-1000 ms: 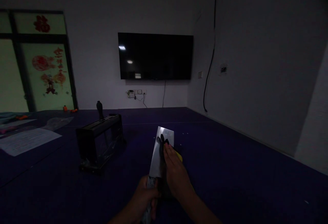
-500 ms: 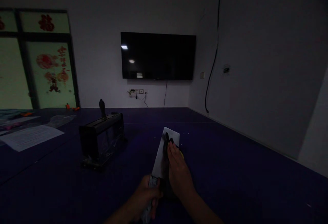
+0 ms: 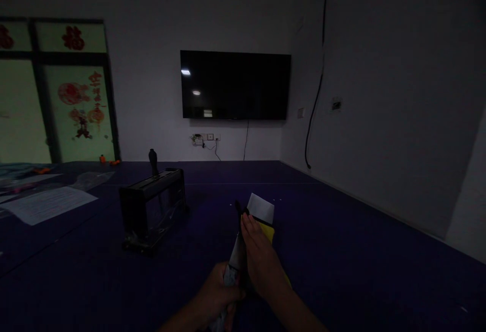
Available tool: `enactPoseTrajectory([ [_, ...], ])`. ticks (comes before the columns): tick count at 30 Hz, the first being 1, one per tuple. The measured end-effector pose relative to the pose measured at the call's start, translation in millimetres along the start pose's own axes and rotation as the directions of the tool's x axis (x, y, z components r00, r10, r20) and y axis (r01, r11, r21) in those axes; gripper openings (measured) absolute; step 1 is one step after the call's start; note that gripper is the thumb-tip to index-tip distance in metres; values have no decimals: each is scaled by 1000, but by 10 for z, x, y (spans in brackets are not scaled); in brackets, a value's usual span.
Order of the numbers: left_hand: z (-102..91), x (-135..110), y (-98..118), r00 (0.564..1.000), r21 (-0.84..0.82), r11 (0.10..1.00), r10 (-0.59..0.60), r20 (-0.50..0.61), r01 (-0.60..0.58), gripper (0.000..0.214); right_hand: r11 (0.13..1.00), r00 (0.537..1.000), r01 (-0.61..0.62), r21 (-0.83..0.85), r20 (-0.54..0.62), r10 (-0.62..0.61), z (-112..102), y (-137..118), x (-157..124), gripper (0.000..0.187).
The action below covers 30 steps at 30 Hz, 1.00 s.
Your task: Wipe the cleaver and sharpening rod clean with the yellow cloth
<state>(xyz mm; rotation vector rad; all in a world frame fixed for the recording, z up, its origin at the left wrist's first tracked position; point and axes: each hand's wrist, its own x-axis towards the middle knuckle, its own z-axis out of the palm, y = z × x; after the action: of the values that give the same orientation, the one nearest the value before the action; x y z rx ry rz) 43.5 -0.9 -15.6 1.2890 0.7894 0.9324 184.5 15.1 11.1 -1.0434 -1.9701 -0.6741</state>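
— What's on the floor around you?
— A black knife block [image 3: 152, 210] stands ahead on my left, one dark handle [image 3: 153, 159] sticking up from its far end. Near the floor's left edge I see white papers [image 3: 47, 204] and a clear plastic sheet [image 3: 91, 179] just beyond them.
— And the walls?
— Facing me, a dark television [image 3: 235, 85] hangs above a row of sockets [image 3: 205, 137]. Glass doors [image 3: 81, 134] with red paper cuttings are at my far left, and a black cable [image 3: 315, 104] runs down the right wall.
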Motion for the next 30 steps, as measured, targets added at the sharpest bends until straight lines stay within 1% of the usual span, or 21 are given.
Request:
enactPoseTrajectory([
  [3,-15,8,-41,999,-28,999,-36,31,36,30,1000,1000,11,-12,-6,-11,12,23,-3,69],
  [6,-27,19,-79,996,-61,995,-71,53,74,37,999,1000,-15,-39,-28,14,54,56,-17,69],
  [10,-25,20,-85,997,-80,995,-63,42,67,39,992,995,-79,-97,-75,71,109,112,-41,69],
  [13,-24,7,-66,996,-97,993,-63,57,68,38,986,992,-111,-122,-80,102,131,145,-55,70],
  [16,-30,-14,-40,996,-106,992,-57,72,64,35,984,990,-125,-128,-83,115,145,163,-64,73],
  [22,-35,-49,12,999,-114,993,-27,47,32,29,983,987,-134,-124,-101,122,171,174,-73,76],
  [28,-43,-59,29,995,-109,993,-26,100,37,30,976,981,-180,-126,-92,169,160,154,-84,77],
  [30,-56,-66,32,993,-88,995,-41,108,50,30,976,982,-177,-123,-82,168,145,143,-76,76],
])
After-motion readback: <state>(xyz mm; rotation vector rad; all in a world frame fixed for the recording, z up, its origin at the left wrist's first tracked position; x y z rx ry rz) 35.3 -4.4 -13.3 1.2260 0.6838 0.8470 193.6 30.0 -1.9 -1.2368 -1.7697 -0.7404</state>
